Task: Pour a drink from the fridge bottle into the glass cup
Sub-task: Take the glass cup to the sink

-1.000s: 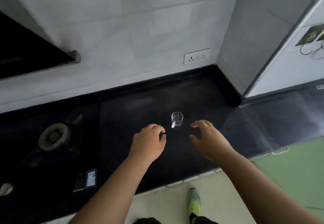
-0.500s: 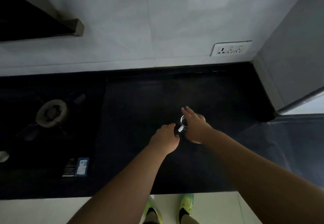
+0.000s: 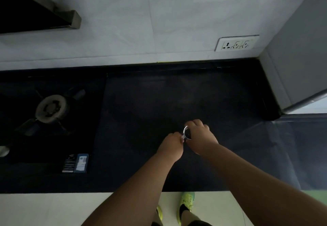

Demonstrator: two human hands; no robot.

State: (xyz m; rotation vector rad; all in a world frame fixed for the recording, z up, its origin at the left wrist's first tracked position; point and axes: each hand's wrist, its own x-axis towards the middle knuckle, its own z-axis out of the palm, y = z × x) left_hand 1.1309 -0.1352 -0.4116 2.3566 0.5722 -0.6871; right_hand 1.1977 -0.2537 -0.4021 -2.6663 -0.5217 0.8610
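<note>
A small clear glass cup [image 3: 187,132] with a handle stands on the dark countertop [image 3: 141,112], right of the stove. My right hand [image 3: 200,137] is wrapped around the cup's body from the right, fingers curled over its far rim. My left hand [image 3: 170,146] pinches the cup's handle on its left side. Most of the cup is hidden by both hands; only part of the rim shows. No bottle is in view.
A gas stove [image 3: 51,109] with a burner sits at the left, a blue label [image 3: 77,163] on its front. A wall socket [image 3: 236,43] is on the tiled wall. A grey fridge side [image 3: 297,52] rises at the right. My feet in green shoes [image 3: 186,202] show below the counter edge.
Both hands have closed in on the cup: the right hand went from open fingers beside it to wrapped around it, and the left hand reached the handle. The view tilted further down.
</note>
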